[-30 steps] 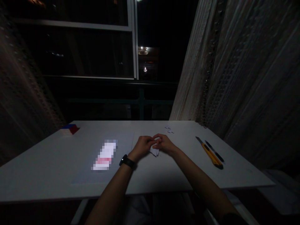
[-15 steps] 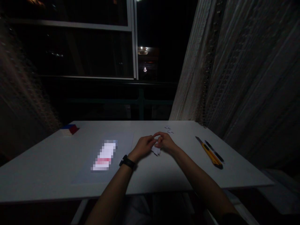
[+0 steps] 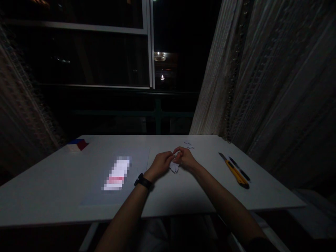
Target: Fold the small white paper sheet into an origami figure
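Note:
My left hand (image 3: 160, 163) and my right hand (image 3: 186, 158) meet over the middle of the white table (image 3: 183, 189). Both pinch a small folded piece of white paper (image 3: 174, 167), whose lower corner pokes out between them. The fingers of both hands are curled closed on it. A black watch (image 3: 142, 181) is on my left wrist. The room is dim, so the folds are hard to make out.
A yellow utility knife (image 3: 235, 171) and a dark pen (image 3: 239, 169) lie at the right. Small paper scraps (image 3: 188, 144) sit beyond my hands. A larger sheet (image 3: 118, 178) lies at the left, a coloured cube (image 3: 76, 144) at the far left corner. Curtains hang on both sides.
Both hands have shifted slightly away from me with the paper, which shows less below the fingers than a second ago. Nothing else on the table has moved.

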Demonstrator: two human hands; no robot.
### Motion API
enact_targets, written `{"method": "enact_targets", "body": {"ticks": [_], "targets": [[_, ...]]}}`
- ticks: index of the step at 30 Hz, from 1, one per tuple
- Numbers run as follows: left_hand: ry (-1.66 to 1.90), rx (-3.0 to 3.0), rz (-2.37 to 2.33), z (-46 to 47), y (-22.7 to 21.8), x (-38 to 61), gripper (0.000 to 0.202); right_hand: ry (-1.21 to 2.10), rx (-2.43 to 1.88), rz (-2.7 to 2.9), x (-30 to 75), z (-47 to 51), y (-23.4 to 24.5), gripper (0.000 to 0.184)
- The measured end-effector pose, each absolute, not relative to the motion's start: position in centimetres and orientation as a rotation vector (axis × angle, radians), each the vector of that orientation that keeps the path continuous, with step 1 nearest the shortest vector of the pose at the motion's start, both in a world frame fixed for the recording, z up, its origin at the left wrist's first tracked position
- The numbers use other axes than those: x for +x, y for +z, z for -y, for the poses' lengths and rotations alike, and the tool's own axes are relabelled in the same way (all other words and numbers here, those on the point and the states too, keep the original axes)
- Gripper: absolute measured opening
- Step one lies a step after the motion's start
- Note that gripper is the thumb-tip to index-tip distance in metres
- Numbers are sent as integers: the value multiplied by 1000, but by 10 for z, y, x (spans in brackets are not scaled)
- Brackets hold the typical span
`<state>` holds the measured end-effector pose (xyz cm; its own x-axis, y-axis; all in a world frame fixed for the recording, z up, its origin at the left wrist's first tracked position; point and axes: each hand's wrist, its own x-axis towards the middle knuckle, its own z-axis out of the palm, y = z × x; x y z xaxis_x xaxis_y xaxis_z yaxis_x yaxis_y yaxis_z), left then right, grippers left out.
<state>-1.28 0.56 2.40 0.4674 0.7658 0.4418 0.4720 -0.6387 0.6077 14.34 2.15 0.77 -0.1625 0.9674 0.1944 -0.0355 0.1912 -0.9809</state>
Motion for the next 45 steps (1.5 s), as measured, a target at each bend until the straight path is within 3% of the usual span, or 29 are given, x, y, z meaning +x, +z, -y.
{"method": "enact_targets", "body": {"ticks": [9, 20, 45], "targets": [[1034, 2253, -1084, -11, 21, -14, 29, 1251, -904, 1417, 146, -16, 10, 39], [1061, 2102, -1128, -17, 15, -12, 39, 1196, -971, 1358, 149, -21, 6, 34], [1110, 1951, -1031, -21, 16, -13, 31, 1098, -910, 1325, 151, -23, 5, 27]]}}
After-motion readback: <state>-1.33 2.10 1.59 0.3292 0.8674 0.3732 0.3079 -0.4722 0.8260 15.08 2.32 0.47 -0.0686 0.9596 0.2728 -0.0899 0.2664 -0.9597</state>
